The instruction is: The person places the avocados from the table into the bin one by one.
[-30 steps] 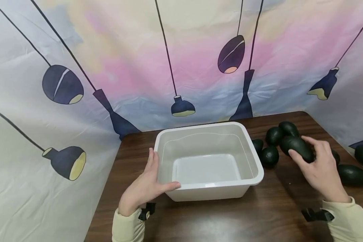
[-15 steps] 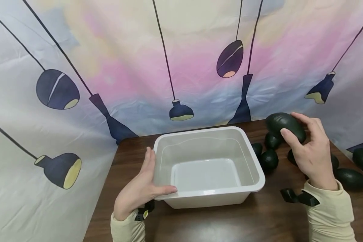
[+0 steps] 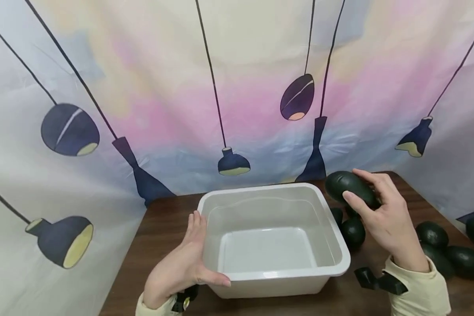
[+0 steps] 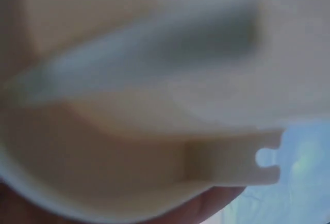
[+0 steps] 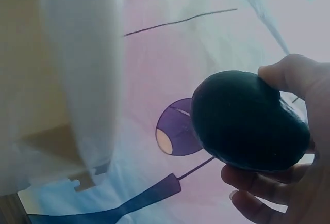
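A white plastic basin (image 3: 276, 275) stands on the wooden table, its inside bare in the head view. My left hand (image 3: 179, 270) rests against its near left corner, fingers straight along the left side and thumb on the front rim. The left wrist view is blurred and mostly filled by the basin wall (image 4: 103, 167). Beside the basin's right rim, my right hand (image 3: 391, 224) holds a dark green avocado (image 3: 349, 189) above the table, thumb on one side and fingers on the other. In the right wrist view this avocado (image 5: 247, 123) is gripped well apart from the basin.
Below the raised avocado, more avocados (image 3: 353, 233) lie close to the basin's right side. Several others (image 3: 468, 261) are grouped at the right of the table (image 3: 130, 281). A cloth printed with lamps (image 3: 237, 101) hangs behind the table's far edge.
My right hand has lifted the avocado from the pile and carried it left toward the basin's right rim. The left hand stays at the basin's corner. The head view has tilted upward.
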A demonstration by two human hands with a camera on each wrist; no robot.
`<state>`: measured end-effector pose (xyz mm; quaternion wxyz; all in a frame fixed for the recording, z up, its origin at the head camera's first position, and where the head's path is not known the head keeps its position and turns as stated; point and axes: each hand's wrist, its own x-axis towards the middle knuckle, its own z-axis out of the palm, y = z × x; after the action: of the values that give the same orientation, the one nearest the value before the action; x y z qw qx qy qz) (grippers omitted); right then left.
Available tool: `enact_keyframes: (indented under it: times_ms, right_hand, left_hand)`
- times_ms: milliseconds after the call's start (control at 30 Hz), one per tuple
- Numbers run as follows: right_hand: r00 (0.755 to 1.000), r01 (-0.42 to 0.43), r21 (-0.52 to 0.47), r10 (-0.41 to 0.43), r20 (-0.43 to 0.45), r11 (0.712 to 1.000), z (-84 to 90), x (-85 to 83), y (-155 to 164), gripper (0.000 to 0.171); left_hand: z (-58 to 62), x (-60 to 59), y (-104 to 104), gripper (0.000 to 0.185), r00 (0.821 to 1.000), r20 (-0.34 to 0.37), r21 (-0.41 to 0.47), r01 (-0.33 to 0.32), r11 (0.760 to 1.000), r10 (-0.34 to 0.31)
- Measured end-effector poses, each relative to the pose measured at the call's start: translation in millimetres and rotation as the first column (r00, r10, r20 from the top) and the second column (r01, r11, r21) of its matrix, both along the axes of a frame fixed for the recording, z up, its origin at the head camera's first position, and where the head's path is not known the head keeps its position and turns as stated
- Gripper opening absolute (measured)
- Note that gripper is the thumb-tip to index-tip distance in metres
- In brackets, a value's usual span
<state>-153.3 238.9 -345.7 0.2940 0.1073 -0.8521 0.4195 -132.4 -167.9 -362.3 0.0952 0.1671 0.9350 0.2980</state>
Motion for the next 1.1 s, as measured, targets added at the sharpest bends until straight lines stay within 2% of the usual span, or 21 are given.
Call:
enact_keyframes:
  times_ms: [100, 267, 367, 500, 600, 700, 800, 933, 1100]
  right_hand:
    - [1.0, -0.015, -0.015, 0.015, -0.01, 1.0, 2.0, 6.0, -1.5, 0.058]
    - [0.998, -0.026, -0.031, 0.024, -0.057, 0.999, 18.0, 6.5, -1.1, 0.059]
    - [0.996, -0.064, -0.037, 0.062, -0.061, 0.997, 22.1, 1.4, -5.8, 0.059]
    - [0.992, -0.123, -0.049, 0.121, -0.045, 0.991, 24.3, -10.0, -18.2, 0.058]
    - [0.989, -0.144, -0.048, 0.143, -0.025, 0.988, 26.2, -15.4, -27.4, 0.057]
    - [0.991, -0.134, -0.037, 0.134, -0.009, 0.99, 26.5, -16.3, -32.9, 0.056]
    - [0.992, -0.124, -0.026, 0.125, 0.013, 0.992, 27.1, -14.0, -38.0, 0.054]
    - [0.986, -0.164, -0.014, 0.164, -0.013, 0.986, 27.0, -15.3, -42.4, 0.055]
    - [0.975, -0.22, 0.049, 0.221, -0.019, 0.974, 22.9, -20.8, -42.6, 0.057]
  left_hand:
    - [1.3, 7.1, 2.4, 0.147, 0.999, -0.028, -0.019, -0.022, 1.0, 0.021]
    - [9.9, 0.3, 10.7, 0.15, 0.997, -0.068, -0.061, -0.046, 0.997, 0.042]
    - [13.7, -0.8, 11.4, 0.151, 0.996, -0.06, -0.063, -0.074, 0.995, 0.07]
    - [19.6, -0.9, 5.3, 0.151, 0.995, -0.032, -0.055, -0.092, 0.994, 0.09]
    - [22.9, -1.6, 0.0, 0.15, 0.996, -0.046, -0.022, -0.083, 0.996, 0.081]
    - [23.6, -4.8, -2.8, 0.15, 0.995, -0.079, -0.004, -0.065, 0.998, 0.065]
    - [24.5, -3.1, -5.0, 0.151, 0.994, -0.082, -0.006, -0.068, 0.998, 0.068]
    - [26.4, -2.7, -5.7, 0.151, 0.994, -0.078, 0.003, -0.079, 0.997, 0.079]
    - [25.5, -3.6, -3.0, 0.152, 0.993, -0.076, 0.008, -0.089, 0.996, 0.089]
